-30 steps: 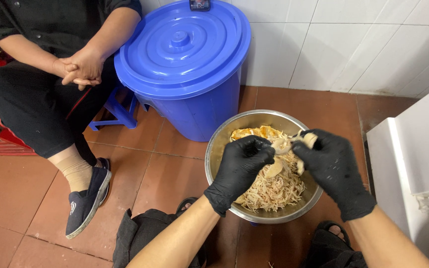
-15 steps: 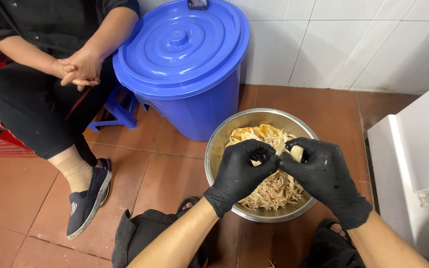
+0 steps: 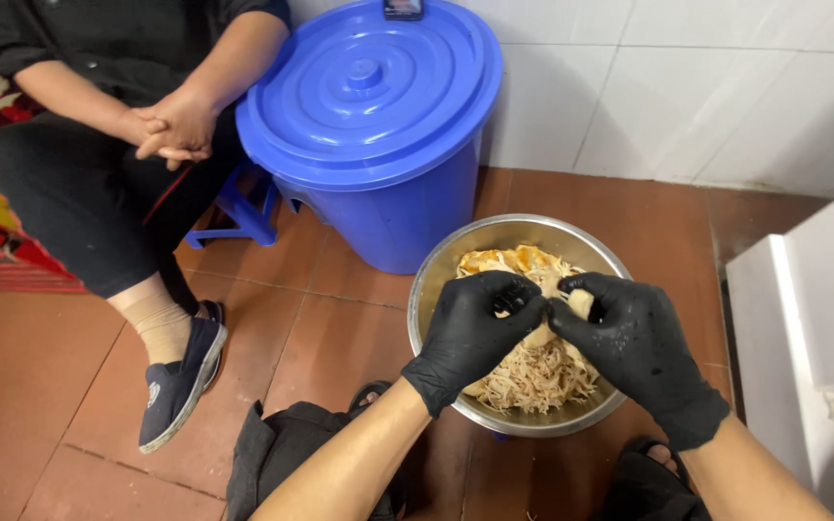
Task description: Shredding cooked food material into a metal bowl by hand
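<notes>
1. Pale cooked chicken piece (image 3: pixel 544 326): pinched between both hands, above round steel bowl (image 3: pixel 436 280).
2. Left black-gloved hand (image 3: pixel 480 323): closed on it, at 9 o'clock.
3. Right black-gloved hand (image 3: pixel 629 338): closed on it, at 3 o'clock; both equally near.

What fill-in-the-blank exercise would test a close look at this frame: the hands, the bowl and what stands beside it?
1. Both the left hand and the right hand wear gloves coloured ____.
2. The hands pinch a pale piece of meat over a round ____ bowl of shredded meat.
3. The bucket behind the bowl is closed with a ____ lid.
4. The seated person's hands are ____ together.

Missing words: black; metal; blue; clasped
</notes>
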